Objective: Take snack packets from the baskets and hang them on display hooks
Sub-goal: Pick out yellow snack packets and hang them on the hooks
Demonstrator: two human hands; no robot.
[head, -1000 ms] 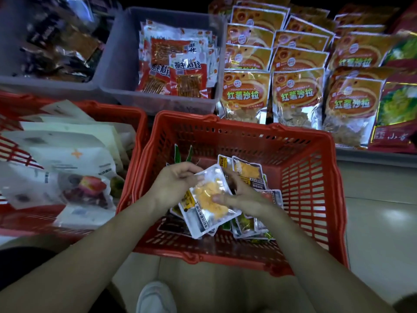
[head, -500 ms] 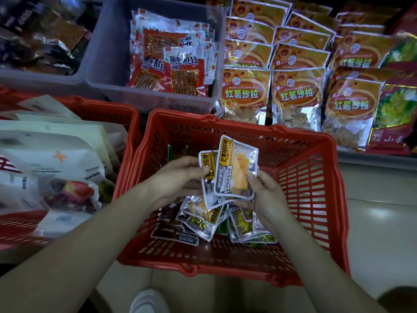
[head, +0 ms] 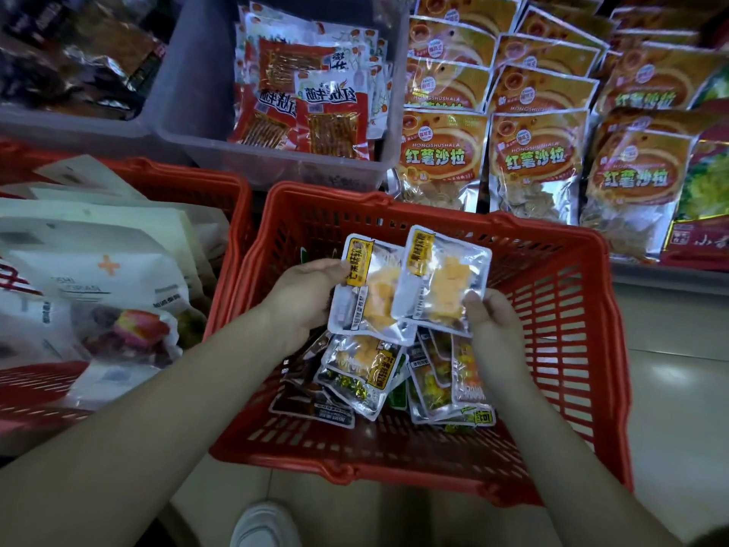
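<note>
the left hand [head: 303,298] holds one clear snack packet [head: 365,298] with yellow bits inside, its grip curled round the packet's left edge. the right hand [head: 493,323] pinches a second snack packet [head: 442,282] at its bottom right corner, thumb on the front. the two packets overlap, the right one on top, and both are up over the red basket [head: 572,329]. more small packets [head: 355,373] lie in a pile at the bottom of the basket, under the hands. a second red basket [head: 189,177] with white bags [head: 98,266] sits to the left. behind, a grey bin [head: 185,92] holds red packets [head: 331,124], and big orange bags [head: 442,159] lie in rows beside it.
</note>
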